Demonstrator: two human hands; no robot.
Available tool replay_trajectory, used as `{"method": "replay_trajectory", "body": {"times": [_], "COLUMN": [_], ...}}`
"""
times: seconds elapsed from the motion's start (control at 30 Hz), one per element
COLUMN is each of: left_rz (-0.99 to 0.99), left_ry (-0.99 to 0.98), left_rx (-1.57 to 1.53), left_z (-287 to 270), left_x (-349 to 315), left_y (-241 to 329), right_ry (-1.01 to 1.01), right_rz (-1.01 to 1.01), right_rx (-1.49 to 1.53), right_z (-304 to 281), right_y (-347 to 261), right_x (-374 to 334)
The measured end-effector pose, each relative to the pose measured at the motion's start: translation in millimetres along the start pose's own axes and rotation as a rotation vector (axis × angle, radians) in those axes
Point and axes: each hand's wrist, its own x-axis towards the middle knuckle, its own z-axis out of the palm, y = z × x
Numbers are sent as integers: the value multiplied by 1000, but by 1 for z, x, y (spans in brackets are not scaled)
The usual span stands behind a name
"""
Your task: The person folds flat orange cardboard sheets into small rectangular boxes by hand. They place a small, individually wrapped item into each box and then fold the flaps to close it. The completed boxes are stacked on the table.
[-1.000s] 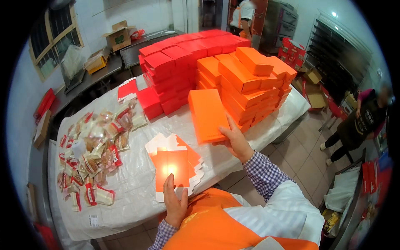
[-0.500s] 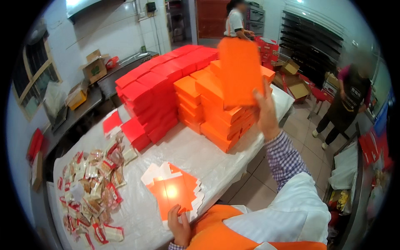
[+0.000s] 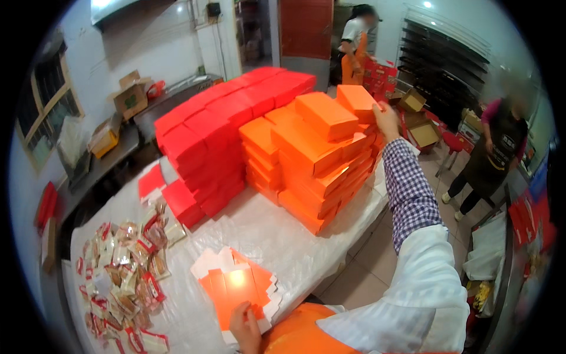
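Note:
My right hand (image 3: pixel 387 121) reaches far out over the table, its fingers closed on the right end of an orange box (image 3: pixel 355 101). That box rests on top of a tall stack of closed orange boxes (image 3: pixel 306 147). Near the table's front edge, my left hand (image 3: pixel 244 327) lies with fingers apart on a small pile of flat, unfolded orange cartons (image 3: pixel 227 289) with white flaps. Nothing is gripped in it. One more orange box (image 3: pixel 326 116) sits on the stack just left of the held one.
Red boxes (image 3: pixel 218 112) form a long stack beside the orange ones. Many small wrapped packets (image 3: pixel 127 265) lie heaped on the left of the plastic-covered table (image 3: pixel 194 248). One person (image 3: pixel 356 44) stands at the back, another (image 3: pixel 495 141) at the right near a red stool (image 3: pixel 453 141).
My right hand has carried the orange box away from me and set it down on the stack. My left hand stays at the flat cartons. The person at the back has turned and moved right.

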Motion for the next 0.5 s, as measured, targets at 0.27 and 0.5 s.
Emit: {"method": "replay_trajectory", "body": {"times": [0.27, 0.5], "left_rz": [-97, -278], "left_ry": [230, 138], "left_rx": [393, 499], "left_z": [-31, -31], "left_x": [-7, -16], "left_y": [-11, -45], "right_ry": [204, -1104], "right_rz": [-405, -192], "right_rx": [418, 379], "right_z": [-36, 38], "right_y": [-118, -99], "right_x": [-195, -438]}}
